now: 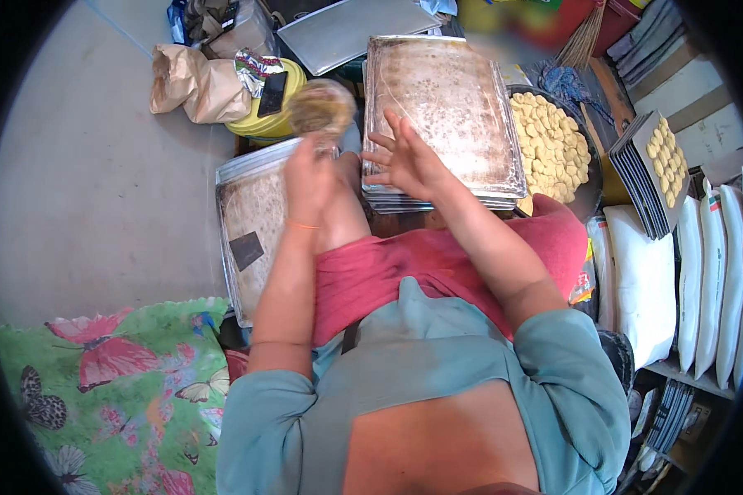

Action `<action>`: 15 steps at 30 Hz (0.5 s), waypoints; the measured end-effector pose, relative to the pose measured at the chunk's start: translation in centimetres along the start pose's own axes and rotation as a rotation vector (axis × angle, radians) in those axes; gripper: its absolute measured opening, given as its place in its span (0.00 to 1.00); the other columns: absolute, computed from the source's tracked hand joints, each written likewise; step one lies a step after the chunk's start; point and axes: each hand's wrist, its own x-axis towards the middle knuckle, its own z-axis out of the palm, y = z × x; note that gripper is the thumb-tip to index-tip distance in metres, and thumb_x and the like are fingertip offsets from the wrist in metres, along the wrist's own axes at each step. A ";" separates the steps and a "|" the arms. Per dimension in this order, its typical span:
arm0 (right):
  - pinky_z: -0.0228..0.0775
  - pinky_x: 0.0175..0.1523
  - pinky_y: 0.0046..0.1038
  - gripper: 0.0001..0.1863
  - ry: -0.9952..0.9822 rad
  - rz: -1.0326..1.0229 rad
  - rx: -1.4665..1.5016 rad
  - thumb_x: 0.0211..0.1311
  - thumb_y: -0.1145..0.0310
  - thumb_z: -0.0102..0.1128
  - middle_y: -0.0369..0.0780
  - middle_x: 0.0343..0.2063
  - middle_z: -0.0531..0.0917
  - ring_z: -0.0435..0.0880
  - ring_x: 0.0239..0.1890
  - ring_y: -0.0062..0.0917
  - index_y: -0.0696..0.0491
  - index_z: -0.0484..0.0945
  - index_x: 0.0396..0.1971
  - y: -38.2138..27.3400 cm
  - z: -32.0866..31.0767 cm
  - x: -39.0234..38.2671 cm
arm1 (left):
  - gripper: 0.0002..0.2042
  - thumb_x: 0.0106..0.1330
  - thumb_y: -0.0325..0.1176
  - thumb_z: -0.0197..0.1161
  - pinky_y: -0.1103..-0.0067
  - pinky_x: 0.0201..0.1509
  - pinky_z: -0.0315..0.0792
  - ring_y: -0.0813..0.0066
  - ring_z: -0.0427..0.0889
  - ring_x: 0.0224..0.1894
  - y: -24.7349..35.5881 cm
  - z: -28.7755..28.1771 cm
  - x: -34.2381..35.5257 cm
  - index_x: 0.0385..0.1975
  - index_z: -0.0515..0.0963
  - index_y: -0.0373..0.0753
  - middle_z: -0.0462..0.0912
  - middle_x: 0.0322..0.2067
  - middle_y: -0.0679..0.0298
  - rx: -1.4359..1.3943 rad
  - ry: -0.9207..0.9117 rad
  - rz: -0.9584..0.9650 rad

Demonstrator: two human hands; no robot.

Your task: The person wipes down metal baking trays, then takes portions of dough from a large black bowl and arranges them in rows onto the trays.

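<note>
My left hand (pixel 310 177) is closed around a round, see-through container (pixel 322 109) that looks like a small jar. Motion smears it, and something brownish-yellow shows inside. My right hand (pixel 406 161) is held up with its fingers spread and nothing in it, above the near part of a stack of worn metal baking trays (pixel 437 107). The top tray is bare, with brown stains. Beside the stack, on the right, a wide dark round pan (pixel 590 177) holds many small pale-yellow dough pieces (pixel 551 144).
More trays (pixel 256 214) lean by my left leg. A phone (pixel 272 94) rests on a yellow bucket (pixel 260 124) next to a brown paper bag (pixel 198 82). At right, stacked trays (pixel 640 177) carry dough pieces above white sacks (pixel 640 280). A butterfly-patterned cloth (pixel 124 396) lies lower left.
</note>
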 end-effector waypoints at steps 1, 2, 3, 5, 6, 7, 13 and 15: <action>0.68 0.59 0.35 0.30 -0.074 0.042 0.238 0.62 0.45 0.56 0.44 0.48 0.79 0.77 0.53 0.33 0.51 0.71 0.57 0.1 0.0 0.8 | 0.14 0.56 0.27 0.58 0.66 0.48 0.73 0.48 0.80 0.44 1.5 1.7 -0.5 0.43 0.77 0.34 0.82 0.40 0.47 -0.003 -0.061 0.071; 0.68 0.60 0.37 0.31 -0.138 0.098 0.472 0.62 0.44 0.56 0.45 0.48 0.79 0.77 0.54 0.34 0.51 0.70 0.57 0.0 0.1 1.6 | 0.16 0.54 0.26 0.59 0.66 0.49 0.73 0.50 0.81 0.45 2.8 3.2 -0.9 0.44 0.77 0.35 0.82 0.41 0.49 -0.008 -0.123 0.143; 0.69 0.59 0.38 0.30 -0.154 0.026 0.453 0.62 0.48 0.57 0.45 0.47 0.80 0.78 0.52 0.36 0.53 0.70 0.56 -1.1 0.1 1.9 | 0.15 0.55 0.27 0.59 0.66 0.48 0.74 0.51 0.81 0.45 3.6 4.5 -1.0 0.44 0.78 0.36 0.82 0.42 0.50 0.130 -0.131 0.356; 0.71 0.58 0.40 0.23 -0.039 -0.039 0.299 0.61 0.60 0.59 0.46 0.45 0.81 0.81 0.48 0.35 0.59 0.72 0.51 -3.2 -1.9 2.1 | 0.14 0.56 0.28 0.60 0.66 0.48 0.74 0.51 0.81 0.46 4.0 5.6 -0.7 0.44 0.79 0.36 0.82 0.42 0.51 0.255 -0.147 0.570; 0.72 0.57 0.39 0.22 0.071 -0.068 0.256 0.60 0.63 0.59 0.45 0.44 0.82 0.81 0.47 0.34 0.59 0.73 0.50 -3.9 -3.2 2.1 | 0.14 0.58 0.30 0.61 0.67 0.50 0.73 0.52 0.81 0.47 4.4 5.8 -0.3 0.44 0.79 0.36 0.83 0.42 0.53 0.053 -0.300 0.571; 0.73 0.56 0.38 0.20 0.180 -0.089 0.208 0.59 0.65 0.59 0.45 0.43 0.82 0.81 0.46 0.33 0.59 0.73 0.50 -4.5 -4.1 1.8 | 0.14 0.59 0.33 0.62 0.68 0.52 0.72 0.54 0.80 0.48 4.4 6.0 -0.1 0.44 0.79 0.36 0.83 0.43 0.54 -0.153 -0.447 0.559; 0.71 0.53 0.24 0.24 0.393 -0.045 -0.949 0.64 0.67 0.57 0.43 0.49 0.80 0.79 0.49 0.24 0.59 0.69 0.59 -9.1 -7.1 -4.8 | 0.20 0.63 0.41 0.61 0.67 0.62 0.64 0.53 0.77 0.53 -5.3 9.7 3.8 0.49 0.77 0.32 0.80 0.47 0.48 -0.339 -0.120 -0.215; 0.45 0.70 0.52 0.36 0.252 -0.440 -1.416 0.60 0.47 0.59 0.51 0.68 0.58 0.53 0.71 0.47 0.44 0.63 0.67 -3.4 -7.8 -4.0 | 0.26 0.66 0.42 0.58 0.66 0.63 0.64 0.47 0.74 0.56 -9.1 13.5 4.0 0.57 0.68 0.27 0.73 0.53 0.39 0.032 -0.034 -0.190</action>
